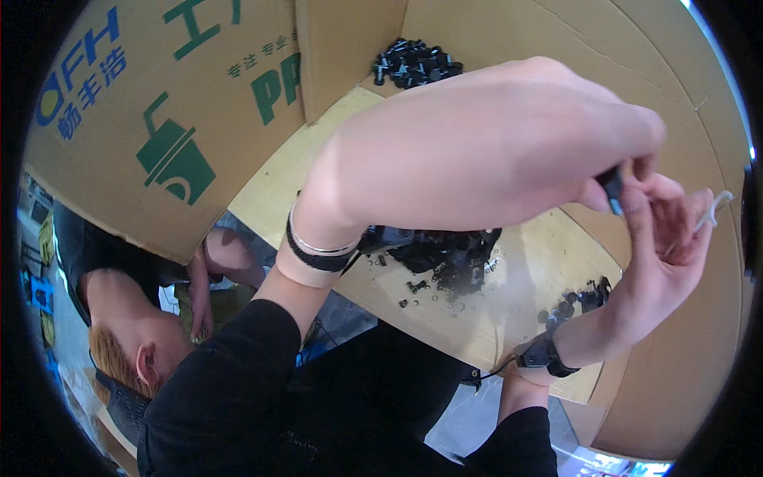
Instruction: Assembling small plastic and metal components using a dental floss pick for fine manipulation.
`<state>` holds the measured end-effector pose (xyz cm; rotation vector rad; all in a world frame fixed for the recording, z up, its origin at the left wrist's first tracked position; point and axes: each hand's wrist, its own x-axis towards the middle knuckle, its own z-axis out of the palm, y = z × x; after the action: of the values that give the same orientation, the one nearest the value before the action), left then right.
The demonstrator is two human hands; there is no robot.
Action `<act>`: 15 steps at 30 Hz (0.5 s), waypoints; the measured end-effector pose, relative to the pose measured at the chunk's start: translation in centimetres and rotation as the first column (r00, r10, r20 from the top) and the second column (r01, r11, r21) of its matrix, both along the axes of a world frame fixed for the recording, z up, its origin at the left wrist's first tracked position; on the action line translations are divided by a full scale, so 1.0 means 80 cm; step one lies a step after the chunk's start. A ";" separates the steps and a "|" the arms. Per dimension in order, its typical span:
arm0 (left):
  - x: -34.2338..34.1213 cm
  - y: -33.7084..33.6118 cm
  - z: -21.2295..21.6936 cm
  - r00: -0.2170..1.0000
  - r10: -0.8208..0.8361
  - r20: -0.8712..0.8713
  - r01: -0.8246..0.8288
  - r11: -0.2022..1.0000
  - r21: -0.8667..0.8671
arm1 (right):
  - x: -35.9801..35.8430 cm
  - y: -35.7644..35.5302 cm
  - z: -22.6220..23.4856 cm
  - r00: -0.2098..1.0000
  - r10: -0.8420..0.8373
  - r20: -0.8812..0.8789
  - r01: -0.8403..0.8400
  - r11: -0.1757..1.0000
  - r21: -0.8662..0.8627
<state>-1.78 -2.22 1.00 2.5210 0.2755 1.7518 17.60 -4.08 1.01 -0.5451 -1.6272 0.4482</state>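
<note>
My left hand (pixel 584 131) reaches across the upper right, large and partly blurred. Its fingertips are pinched on a small black part (pixel 610 184) with a bluish lower end; most of that part is hidden by fingers. Just below, my right hand (pixel 668 230) is turned up, its thumb and a fingertip pressed against the same part. A thin white hook-shaped piece (pixel 715 210) sticks out between the other fingers of the right hand. Both hands are raised above the table's right side.
Black screw-like parts (pixel 415 63) are heaped at the table's far corner. A black plastic bag (pixel 429 248), loose small rings and more black pieces (pixel 584 300) lie on the wooden table (pixel 381 298). Cardboard walls (pixel 262 48) enclose it. Another person (pixel 131 310) sits at left.
</note>
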 end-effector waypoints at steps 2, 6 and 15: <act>0.001 0.004 0.002 0.998 -0.020 0.058 0.016 0.998 0.069 | 0.009 0.003 0.003 1.000 -0.022 0.013 0.022 1.000 -0.015; 0.007 0.015 0.002 0.969 0.070 0.237 -0.149 0.930 0.335 | 0.027 -0.004 -0.008 0.978 -0.163 0.130 0.159 0.986 0.043; -0.009 -0.014 -0.010 0.992 0.124 -0.026 -0.117 0.976 0.186 | 0.038 0.007 -0.007 0.901 -0.401 0.165 0.328 0.879 0.346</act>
<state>-2.47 -3.37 0.21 2.7215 0.2859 1.8550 20.67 -3.51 0.47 -0.6663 -1.7240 -0.1632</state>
